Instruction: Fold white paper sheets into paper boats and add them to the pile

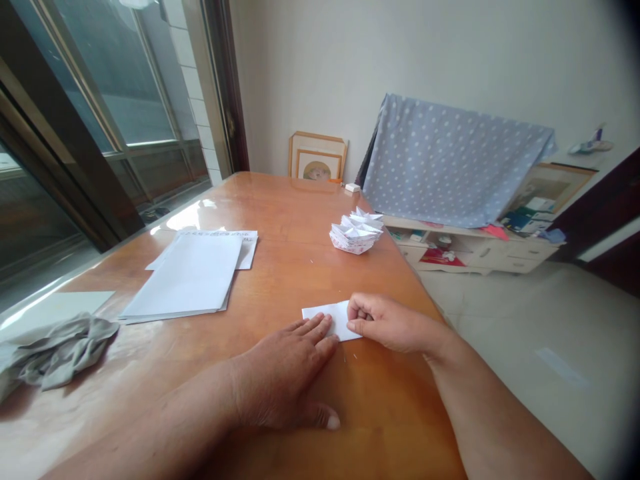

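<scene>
while pinning white paper (341,321) to the bench (280,213) with left grip (287,370) flat, unclenched and right grip (383,323) curled over its right end, cannot tell whether pinching, could drag it askew by pressing unevenly.

From where I watch, my left forearm (165,410) comes in from eight o'clock. My left hand (287,370) lies palm down, fingers (316,325) extended toward one o'clock, thumb (323,417) splayed toward four. My right forearm (493,403) enters from five o'clock, bending at the wrist (434,337); my right hand (383,321) points toward nine, fingers curled in, its thumb lying below them.
</scene>
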`<state>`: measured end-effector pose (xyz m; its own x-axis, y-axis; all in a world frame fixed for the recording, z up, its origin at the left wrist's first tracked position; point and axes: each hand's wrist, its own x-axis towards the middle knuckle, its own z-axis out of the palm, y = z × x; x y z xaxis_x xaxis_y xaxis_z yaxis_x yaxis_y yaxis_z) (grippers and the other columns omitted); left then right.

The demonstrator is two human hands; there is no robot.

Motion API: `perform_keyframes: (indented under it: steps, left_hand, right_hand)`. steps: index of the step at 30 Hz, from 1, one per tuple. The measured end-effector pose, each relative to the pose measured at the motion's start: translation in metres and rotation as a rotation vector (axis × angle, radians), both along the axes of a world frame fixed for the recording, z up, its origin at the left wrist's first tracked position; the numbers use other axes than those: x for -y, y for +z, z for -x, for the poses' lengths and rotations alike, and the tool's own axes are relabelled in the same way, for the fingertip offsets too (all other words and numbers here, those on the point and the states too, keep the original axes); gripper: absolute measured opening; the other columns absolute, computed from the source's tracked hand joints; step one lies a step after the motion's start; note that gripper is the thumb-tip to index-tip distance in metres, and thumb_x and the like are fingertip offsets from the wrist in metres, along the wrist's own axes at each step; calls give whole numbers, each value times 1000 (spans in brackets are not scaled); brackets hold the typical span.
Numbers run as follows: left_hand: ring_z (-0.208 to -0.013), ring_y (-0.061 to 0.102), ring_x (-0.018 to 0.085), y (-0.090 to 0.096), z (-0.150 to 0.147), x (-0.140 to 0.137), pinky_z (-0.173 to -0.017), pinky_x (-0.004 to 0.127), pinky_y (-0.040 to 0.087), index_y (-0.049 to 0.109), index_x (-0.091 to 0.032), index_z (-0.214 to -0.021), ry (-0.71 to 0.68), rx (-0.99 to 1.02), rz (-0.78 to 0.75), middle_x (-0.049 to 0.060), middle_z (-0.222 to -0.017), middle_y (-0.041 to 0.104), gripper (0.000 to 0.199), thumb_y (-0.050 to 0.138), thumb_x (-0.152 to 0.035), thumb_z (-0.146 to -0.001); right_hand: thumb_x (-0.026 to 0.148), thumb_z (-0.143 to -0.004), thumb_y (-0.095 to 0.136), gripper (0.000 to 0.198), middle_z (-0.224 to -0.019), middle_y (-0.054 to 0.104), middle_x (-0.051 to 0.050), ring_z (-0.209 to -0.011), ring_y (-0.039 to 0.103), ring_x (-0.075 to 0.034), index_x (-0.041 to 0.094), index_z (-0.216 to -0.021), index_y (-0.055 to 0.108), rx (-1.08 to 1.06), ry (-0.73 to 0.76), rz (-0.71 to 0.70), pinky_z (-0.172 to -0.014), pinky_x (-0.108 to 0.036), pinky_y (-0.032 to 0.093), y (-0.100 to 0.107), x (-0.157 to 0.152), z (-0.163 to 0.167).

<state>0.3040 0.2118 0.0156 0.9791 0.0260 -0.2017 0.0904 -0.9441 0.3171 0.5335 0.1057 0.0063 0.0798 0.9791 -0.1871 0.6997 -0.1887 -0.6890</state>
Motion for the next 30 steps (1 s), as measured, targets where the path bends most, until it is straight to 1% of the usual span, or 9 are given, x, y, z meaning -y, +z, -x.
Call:
perform_keyframes:
  steps: [3,6,10,12,15,18,23,26,30]
  left_hand:
    - [-152,17,37,-5,1,-4,-123,49,21,35,-11,-154,-9,29,11,20,-163,23,101,59,-74,-79]
    - [-150,24,36,-4,3,-10,-123,51,15,37,-17,-153,-26,57,23,18,-161,29,92,59,-70,-81]
    - [-145,36,32,5,8,-17,-123,56,3,51,-29,-143,-35,66,63,9,-150,52,64,57,-60,-88]
    - [-140,43,31,10,11,-21,-122,56,3,58,-33,-135,2,58,64,5,-142,59,49,57,-53,-90]
    - [-132,52,28,12,15,-28,-122,54,7,64,-35,-125,46,35,55,1,-134,65,35,54,-40,-91]
    - [-126,56,25,11,17,-36,-121,54,9,65,-36,-123,66,16,92,0,-131,67,34,47,-31,-94]
    - [-113,61,22,12,18,-46,-120,52,12,71,-33,-108,82,20,147,-1,-117,71,33,43,-25,-94]
    - [-105,63,21,11,18,-50,-117,44,25,74,-31,-103,86,54,153,0,-113,72,32,45,-23,-91]
    - [-101,65,21,4,16,-56,-102,32,42,75,-30,-104,102,81,235,0,-109,75,32,49,-21,-87]
  right_hand:
    - [28,-87,56,10,-82,63,1,-71,53,-13,20,-89,60,32,47,44,-60,-22,39,-6,-6,9]
    - [29,-85,58,9,-79,62,2,-67,52,-11,20,-85,57,70,41,71,-57,-21,37,-11,-10,9]
    - [37,-84,63,19,-77,62,2,-63,51,-11,20,-85,56,97,35,124,-53,-21,36,-12,-14,9]
    - [42,-83,64,24,-76,62,2,-61,51,-11,20,-85,55,109,37,153,-51,-21,35,-10,-15,11]
    - [45,-81,66,29,-77,61,2,-61,51,-11,20,-82,54,145,26,149,-51,-21,34,-7,-17,15]
    - [46,-78,69,31,-74,60,3,-60,49,-10,20,-79,53,183,20,154,-50,-21,33,-5,-20,20]
    - [52,-73,72,36,-69,60,3,-56,48,-11,20,-77,56,241,-2,271,-46,-23,30,1,-30,28]
    - [54,-74,72,37,-67,60,2,-55,49,-11,19,-78,62,256,17,319,-47,-24,30,6,-37,33]
    - [55,-72,74,36,-72,66,1,-59,54,-13,21,-82,68,306,18,355,-49,-24,34,10,-43,40]
